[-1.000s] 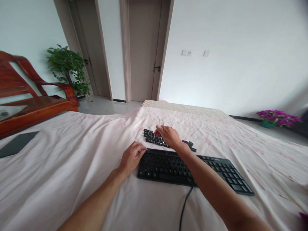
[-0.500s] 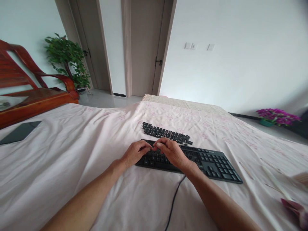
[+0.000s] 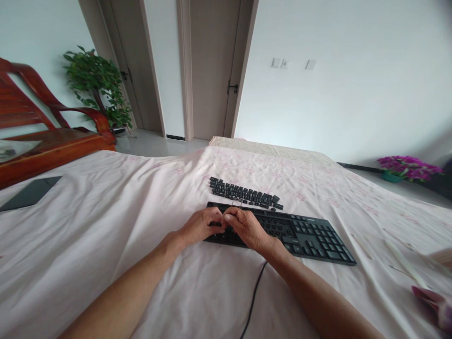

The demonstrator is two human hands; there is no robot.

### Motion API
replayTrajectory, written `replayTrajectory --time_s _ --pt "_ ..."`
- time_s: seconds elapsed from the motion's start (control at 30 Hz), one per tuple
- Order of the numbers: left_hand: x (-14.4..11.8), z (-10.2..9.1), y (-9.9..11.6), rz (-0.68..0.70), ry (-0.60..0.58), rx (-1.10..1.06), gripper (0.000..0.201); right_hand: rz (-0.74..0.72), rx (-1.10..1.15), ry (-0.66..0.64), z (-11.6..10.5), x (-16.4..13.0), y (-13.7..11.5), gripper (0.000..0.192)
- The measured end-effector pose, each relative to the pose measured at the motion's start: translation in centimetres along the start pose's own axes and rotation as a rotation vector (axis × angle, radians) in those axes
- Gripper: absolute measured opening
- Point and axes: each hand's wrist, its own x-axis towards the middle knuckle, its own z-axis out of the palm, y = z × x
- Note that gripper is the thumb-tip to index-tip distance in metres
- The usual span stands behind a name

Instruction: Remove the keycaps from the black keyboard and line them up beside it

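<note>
A black keyboard (image 3: 310, 233) lies on a pale pink bedsheet, its cable (image 3: 252, 301) running toward me. Both hands sit over its left part, fingertips meeting. My left hand (image 3: 199, 227) rests curled on the keyboard's left end and holds it down. My right hand (image 3: 247, 228) pinches a thin wire keycap puller (image 3: 236, 204) that sticks up from its fingers above the keys. Just beyond the keyboard, several loose black keycaps (image 3: 243, 193) lie in rows on the sheet.
A dark flat device (image 3: 30, 193) lies on the sheet at far left. A red wooden chair (image 3: 52, 146) and a green plant (image 3: 97, 87) stand behind it. Thin sticks (image 3: 402, 263) and a pink object (image 3: 432, 306) lie at right. Purple flowers (image 3: 407, 167) sit by the wall.
My right hand came back from the loose keycaps to the keyboard's left part with the puller. My left hand shifted inward from the corner to meet it. The camera view rose slightly.
</note>
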Motion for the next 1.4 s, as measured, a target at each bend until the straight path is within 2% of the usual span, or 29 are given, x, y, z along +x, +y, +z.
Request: replayTrajectory --time_s 0.27,0.53,0.73,0.83,0.97,1.03,1.13,1.27,1.4 --pt "0.2 0.7 0.3 0.016 0.05 0.105 0.011 -0.007 0.027 0.041 0.9 -0.4 1.1 0.033" --pt "0.1 0.7 0.6 -0.02 0.06 0.141 0.01 -0.12 0.036 0.09 1.2 -1.0 1.6 0.034" --pt "0.2 0.8 1.1 -0.061 0.051 0.056 0.008 -0.138 0.109 0.203 1.4 -1.3 2.1 0.039" --pt "0.1 0.9 1.2 -0.1 0.069 -0.068 0.01 -0.211 0.026 0.256 1.3 -1.2 2.0 0.035" --pt "0.2 1.1 0.8 -0.157 0.157 -0.169 0.032 -0.292 -0.295 0.356 0.5 -0.9 1.1 0.026" --pt "0.3 1.2 0.6 -0.168 0.19 -0.213 0.04 -0.277 -0.467 0.366 -0.1 -0.6 0.8 0.023" --pt "0.5 1.4 0.2 -0.18 0.231 -0.301 0.044 -0.194 -0.59 0.294 -0.6 -0.2 0.7 0.022" --pt "0.6 1.4 0.1 -0.173 0.308 -0.362 0.049 -0.062 -0.562 0.16 -0.2 0.2 1.1 0.017" --pt "0.6 1.5 0.1 -0.147 0.329 -0.402 0.056 0.07 -0.438 0.138 0.2 0.7 1.5 0.011"
